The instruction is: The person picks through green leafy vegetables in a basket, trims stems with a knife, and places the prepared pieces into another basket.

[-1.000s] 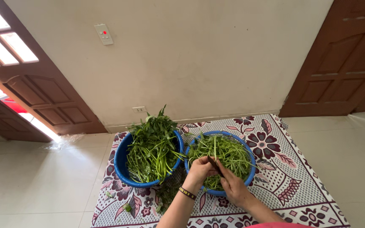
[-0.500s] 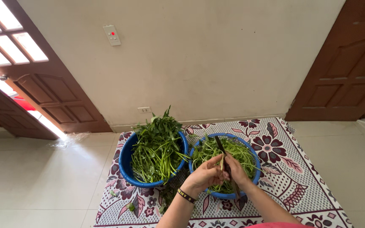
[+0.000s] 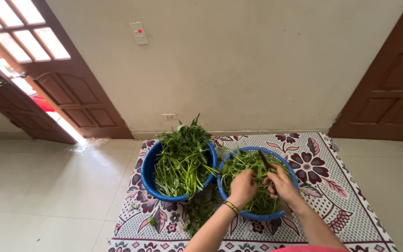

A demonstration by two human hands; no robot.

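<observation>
A patterned floral mat [image 3: 332, 186] is lying on the pale tiled floor [image 3: 38, 196], carrying two blue basins [image 3: 148, 175] of greens side by side, apparently touching; loose leaves [image 3: 197, 214] are lying before them.

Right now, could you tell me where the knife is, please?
In the head view the knife is in the right hand, over the right blue basin of greens, close beside the left hand.

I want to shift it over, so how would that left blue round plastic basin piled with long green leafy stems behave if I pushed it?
The left blue round plastic basin would probably slide rather than tip, sitting low and wide on the patterned mat. The long green leafy stems heaped above its rim look floppy, so some may spill.
</observation>
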